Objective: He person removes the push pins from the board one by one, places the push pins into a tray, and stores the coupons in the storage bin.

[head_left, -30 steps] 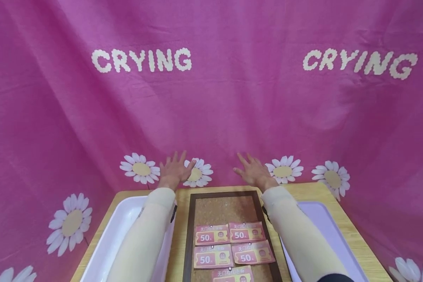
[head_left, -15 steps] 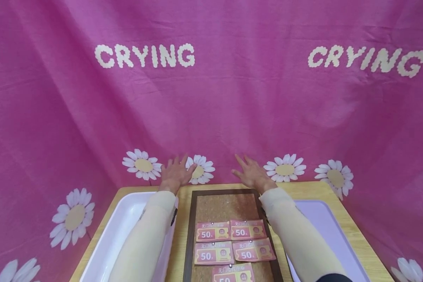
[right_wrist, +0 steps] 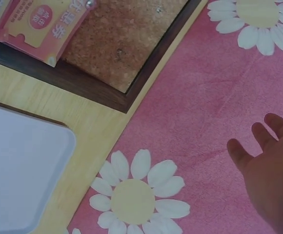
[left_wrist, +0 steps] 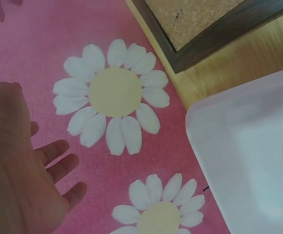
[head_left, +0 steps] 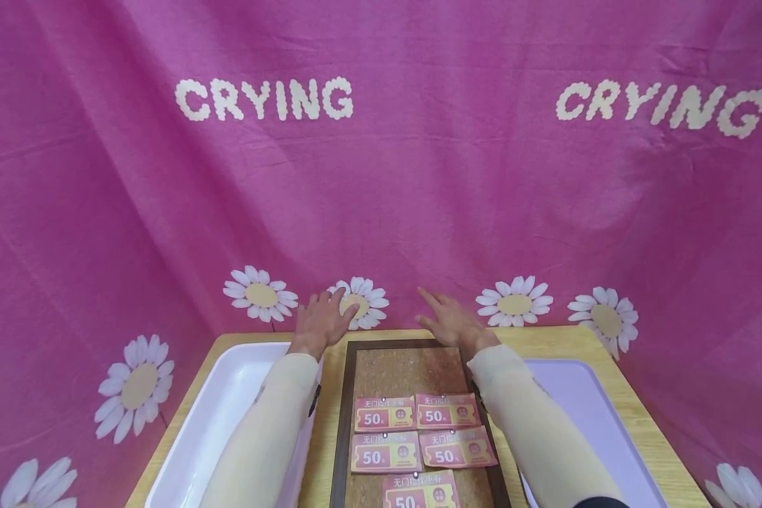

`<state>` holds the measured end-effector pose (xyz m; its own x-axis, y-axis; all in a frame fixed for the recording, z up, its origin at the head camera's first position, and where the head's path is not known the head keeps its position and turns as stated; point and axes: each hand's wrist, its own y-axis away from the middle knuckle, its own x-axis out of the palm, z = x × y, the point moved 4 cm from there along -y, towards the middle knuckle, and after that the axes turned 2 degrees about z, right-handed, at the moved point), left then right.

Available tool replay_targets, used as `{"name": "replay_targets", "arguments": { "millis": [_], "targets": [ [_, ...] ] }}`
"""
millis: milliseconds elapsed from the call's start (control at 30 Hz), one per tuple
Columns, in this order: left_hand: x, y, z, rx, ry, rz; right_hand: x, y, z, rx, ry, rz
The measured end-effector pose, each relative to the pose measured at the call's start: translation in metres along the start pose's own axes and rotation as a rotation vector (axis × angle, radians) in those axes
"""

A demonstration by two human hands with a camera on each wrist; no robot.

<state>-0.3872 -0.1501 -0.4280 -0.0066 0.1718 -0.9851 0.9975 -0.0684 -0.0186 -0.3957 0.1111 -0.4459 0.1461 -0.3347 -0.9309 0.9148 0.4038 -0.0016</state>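
My left hand is held out over the table's far edge, fingers spread and lightly bent, holding nothing. On the other side, my right hand reaches out the same way with nothing in it. Between the forearms lies a dark-framed cork board. Several pink and yellow coupons marked 50 are pinned to it in rows. The lowest coupon runs off the bottom of the head view. In the right wrist view, a coupon with a pin at its edge overlaps the board's frame.
A deep white tray stands on the left of the wooden table, partly behind my left sleeve. A flat lilac tray lies on the right. Behind the table hangs a pink curtain printed with daisies and lettering.
Both hands have lowered slightly, and their fingers look more bent than before. The head view has shifted a little. The board, coupons and trays stay in place.
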Motion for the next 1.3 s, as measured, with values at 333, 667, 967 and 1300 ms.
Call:
{"name": "replay_targets", "arguments": {
  "millis": [333, 667, 967, 1300],
  "targets": [
    [0.012, 0.002, 0.001, 0.014, -0.018, -0.006, 0.012, 0.002, -0.001, -0.016, -0.062, 0.019],
    [0.024, 0.005, -0.001, 0.015, 0.024, 0.013, 0.022, 0.009, -0.002, 0.023, -0.121, 0.061],
    [0.032, 0.010, -0.001, 0.017, 0.061, 0.027, 0.031, 0.010, 0.000, 0.012, -0.169, 0.056],
    [0.042, 0.013, -0.001, 0.038, 0.044, 0.035, 0.042, 0.012, 0.000, 0.016, -0.215, 0.079]
  ]
}}
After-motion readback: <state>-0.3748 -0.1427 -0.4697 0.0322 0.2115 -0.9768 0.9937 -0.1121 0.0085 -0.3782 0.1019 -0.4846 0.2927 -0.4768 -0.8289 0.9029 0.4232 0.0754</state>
